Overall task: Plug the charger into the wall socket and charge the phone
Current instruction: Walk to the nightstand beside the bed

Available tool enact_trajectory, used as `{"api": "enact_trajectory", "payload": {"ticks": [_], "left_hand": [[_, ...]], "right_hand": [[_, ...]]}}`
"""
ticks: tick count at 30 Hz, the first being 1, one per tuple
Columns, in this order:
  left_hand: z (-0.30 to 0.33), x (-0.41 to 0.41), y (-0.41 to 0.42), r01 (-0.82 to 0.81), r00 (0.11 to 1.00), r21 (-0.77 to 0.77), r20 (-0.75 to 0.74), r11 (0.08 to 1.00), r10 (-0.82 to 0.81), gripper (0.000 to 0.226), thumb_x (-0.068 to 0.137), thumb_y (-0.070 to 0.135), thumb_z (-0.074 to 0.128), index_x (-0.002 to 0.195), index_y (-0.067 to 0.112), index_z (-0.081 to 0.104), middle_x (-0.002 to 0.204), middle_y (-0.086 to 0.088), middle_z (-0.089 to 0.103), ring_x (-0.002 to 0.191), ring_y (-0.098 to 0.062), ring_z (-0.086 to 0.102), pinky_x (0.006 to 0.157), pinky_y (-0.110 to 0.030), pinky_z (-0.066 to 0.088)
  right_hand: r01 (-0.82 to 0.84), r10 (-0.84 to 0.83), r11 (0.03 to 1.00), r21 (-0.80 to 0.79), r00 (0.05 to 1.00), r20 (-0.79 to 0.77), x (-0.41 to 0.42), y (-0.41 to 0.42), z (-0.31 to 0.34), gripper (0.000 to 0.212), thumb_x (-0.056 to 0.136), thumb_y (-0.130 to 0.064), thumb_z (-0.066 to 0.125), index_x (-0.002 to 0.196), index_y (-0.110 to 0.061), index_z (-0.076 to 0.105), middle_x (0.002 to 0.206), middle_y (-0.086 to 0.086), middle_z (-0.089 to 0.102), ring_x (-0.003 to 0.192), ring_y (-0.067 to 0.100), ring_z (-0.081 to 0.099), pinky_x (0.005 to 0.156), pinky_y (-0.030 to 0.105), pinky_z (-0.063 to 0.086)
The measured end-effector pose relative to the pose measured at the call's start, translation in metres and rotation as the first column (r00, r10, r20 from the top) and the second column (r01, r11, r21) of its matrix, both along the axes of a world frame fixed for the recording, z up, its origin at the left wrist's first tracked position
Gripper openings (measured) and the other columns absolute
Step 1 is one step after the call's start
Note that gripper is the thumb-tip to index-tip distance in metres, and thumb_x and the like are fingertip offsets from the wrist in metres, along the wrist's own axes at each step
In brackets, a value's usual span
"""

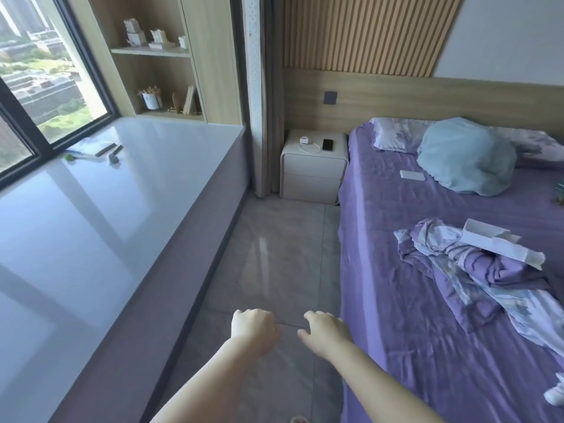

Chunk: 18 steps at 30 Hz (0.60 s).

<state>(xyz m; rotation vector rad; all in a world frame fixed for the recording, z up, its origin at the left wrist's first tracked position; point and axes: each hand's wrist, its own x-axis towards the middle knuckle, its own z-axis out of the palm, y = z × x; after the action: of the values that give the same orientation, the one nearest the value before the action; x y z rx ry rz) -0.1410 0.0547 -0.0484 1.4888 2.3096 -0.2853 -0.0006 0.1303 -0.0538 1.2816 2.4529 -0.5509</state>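
bare left hand (pixel 254 326) and right hand (pixel 328 329) hung loosely curled w/ nothing held, well short of nightstand (pixel 312 175). on its top: white charger (pixel 304 141) beside phone (pixel 327 144). wall socket (pixel 330 98) above nightstand. approach step; next prob. walk up, grab charger.

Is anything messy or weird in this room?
Yes, the bed is messy. A crumpled blanket lies bunched in the middle with an open white box tipped on top of it. The nightstand looks tidy: the charger and phone lie flat on it.
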Motion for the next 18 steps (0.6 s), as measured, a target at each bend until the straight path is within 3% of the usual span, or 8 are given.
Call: {"api": "enact_trajectory", "payload": {"ticks": [13, 18], "left_hand": [[-0.036, -0.007, 0.071, -0.046, 0.998, -0.098, 0.035, 0.994, 0.05, 0.035, 0.09, 0.032, 0.033, 0.09, 0.017, 0.065, 0.1, -0.001, 0.072, 0.093, -0.024, 0.065, 0.074, -0.032, 0.03], [-0.04, -0.022, 0.105, -0.029, 0.998, -0.123, 0.059, 0.992, 0.037, 0.035, 0.09, 0.033, 0.035, 0.094, 0.015, 0.065, 0.103, -0.002, 0.071, 0.096, -0.024, 0.064, 0.082, -0.032, 0.035]], "right_hand": [[-0.044, 0.051, 0.996, -0.081, 0.996, 0.08, -0.012, 0.077, -0.029, 0.04, 0.094, -0.037, 0.042, 0.123, -0.012, 0.051, 0.124, 0.009, 0.061, 0.117, 0.03, 0.056, 0.097, 0.039, 0.039], [-0.044, 0.053, 0.996, -0.082, 0.992, 0.115, -0.029, 0.103, -0.035, 0.041, 0.094, -0.037, 0.042, 0.126, -0.012, 0.047, 0.124, 0.009, 0.063, 0.117, 0.029, 0.056, 0.096, 0.039, 0.039]]}}
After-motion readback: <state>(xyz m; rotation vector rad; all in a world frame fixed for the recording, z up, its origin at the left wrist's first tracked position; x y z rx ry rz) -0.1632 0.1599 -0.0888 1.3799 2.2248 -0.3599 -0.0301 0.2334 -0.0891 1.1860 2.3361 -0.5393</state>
